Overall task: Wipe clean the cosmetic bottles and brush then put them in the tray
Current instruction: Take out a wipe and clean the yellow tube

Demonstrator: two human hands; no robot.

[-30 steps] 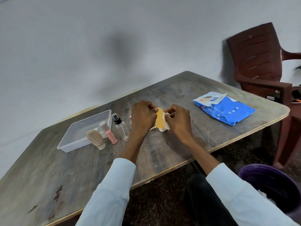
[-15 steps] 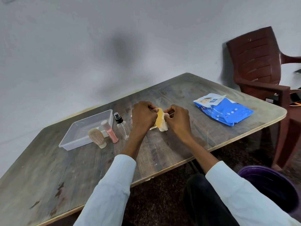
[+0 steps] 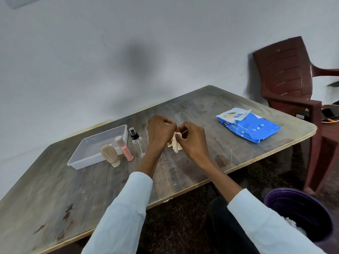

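Wiping step: left hand [image 3: 159, 129] grips yellow bottle [image 3: 170, 143], right hand [image 3: 190, 138] pinches wipe [image 3: 176, 143]. Next: bottle into tray [image 3: 124, 127], far left.

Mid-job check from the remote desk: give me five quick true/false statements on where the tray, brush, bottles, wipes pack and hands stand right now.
1. The tray holds no cosmetics. True.
2. The brush lies flat on the table. False: it stands upright beside the tray.
3. The pink bottle and the clear spray bottle stand outside the tray. True.
4. The blue wipes pack sits left of the tray. False: it lies far to the right.
5. The right hand pinches a white wipe; the left hand is curled close beside it. True.
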